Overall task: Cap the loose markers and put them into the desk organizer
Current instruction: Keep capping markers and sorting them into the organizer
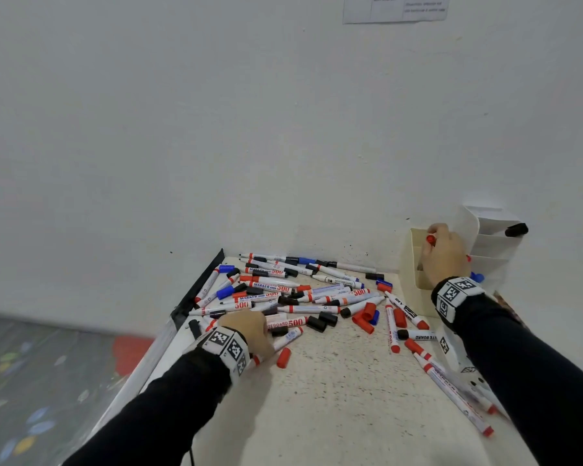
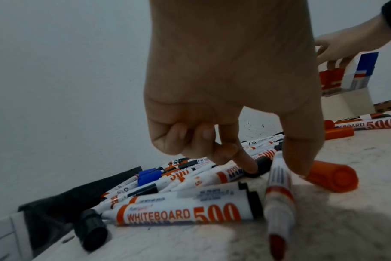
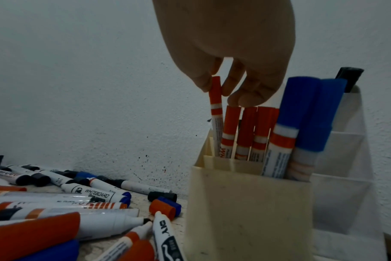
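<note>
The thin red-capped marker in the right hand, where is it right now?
In the right wrist view, the thin marker stands upright, entering the beige organizer's back-left slot, beside other red-capped markers.

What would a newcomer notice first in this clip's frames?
First, the jumbled heap of white-barrelled whiteboard markers and loose red, blue and black caps across the speckled desk top. Then the right hand lowering a slim red-capped marker into the cream plastic desk organizer by the wall, while the left hand reaches into the heap.
</note>
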Action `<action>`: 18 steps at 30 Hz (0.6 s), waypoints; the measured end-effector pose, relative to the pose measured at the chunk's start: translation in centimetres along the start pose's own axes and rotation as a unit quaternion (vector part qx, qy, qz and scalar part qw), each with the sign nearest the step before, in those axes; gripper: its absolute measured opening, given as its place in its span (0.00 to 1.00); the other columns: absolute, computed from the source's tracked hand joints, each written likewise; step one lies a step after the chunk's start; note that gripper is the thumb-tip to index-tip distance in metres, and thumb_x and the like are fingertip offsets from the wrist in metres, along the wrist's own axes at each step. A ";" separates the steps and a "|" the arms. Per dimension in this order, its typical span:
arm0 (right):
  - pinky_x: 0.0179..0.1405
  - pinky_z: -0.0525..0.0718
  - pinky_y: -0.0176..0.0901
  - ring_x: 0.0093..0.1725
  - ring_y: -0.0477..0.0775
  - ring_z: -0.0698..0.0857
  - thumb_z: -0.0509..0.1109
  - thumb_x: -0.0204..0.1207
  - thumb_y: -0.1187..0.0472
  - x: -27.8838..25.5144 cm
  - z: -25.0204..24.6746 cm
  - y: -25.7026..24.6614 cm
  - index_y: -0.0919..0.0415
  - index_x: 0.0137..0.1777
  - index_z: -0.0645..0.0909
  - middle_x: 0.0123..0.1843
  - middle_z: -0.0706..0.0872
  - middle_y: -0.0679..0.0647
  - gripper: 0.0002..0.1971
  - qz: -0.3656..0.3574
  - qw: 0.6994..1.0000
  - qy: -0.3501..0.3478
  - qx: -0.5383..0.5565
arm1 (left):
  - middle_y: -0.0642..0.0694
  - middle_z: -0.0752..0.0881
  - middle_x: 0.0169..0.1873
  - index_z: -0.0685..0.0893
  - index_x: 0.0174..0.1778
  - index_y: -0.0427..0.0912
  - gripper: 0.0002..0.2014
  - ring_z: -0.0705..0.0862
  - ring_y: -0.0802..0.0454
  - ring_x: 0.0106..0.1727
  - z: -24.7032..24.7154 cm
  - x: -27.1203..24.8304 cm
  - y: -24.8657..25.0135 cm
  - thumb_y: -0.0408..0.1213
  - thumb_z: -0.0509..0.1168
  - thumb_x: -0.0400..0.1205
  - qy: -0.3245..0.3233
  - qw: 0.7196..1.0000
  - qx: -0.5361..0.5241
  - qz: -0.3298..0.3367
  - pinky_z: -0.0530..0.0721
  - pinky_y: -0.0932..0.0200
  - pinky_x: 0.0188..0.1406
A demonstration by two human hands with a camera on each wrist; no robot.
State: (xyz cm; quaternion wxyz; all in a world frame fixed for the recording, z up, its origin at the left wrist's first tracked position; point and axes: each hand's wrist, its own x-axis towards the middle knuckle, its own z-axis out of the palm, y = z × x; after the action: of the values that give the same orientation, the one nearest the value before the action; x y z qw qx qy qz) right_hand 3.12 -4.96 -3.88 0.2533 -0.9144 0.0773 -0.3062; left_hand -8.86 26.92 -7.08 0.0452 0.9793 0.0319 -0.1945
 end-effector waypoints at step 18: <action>0.66 0.68 0.57 0.67 0.67 0.69 0.57 0.81 0.62 0.3 -0.4 0.6 0.62 0.63 0.79 0.68 0.74 0.63 0.14 0.032 0.979 -0.102 -0.175 | 0.51 0.83 0.48 0.82 0.57 0.48 0.19 0.81 0.56 0.51 0.5 0.4 -0.5 0.56 0.65 0.76 0.037 0.996 -0.080 -0.009 0.81 0.61 0.57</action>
State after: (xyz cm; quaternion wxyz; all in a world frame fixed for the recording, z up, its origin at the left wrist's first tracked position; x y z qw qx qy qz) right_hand 3.16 -5.77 -3.78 0.1060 -0.9680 0.1329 -0.1847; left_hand -8.70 27.35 -7.69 0.1202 0.9788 0.0581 -0.1552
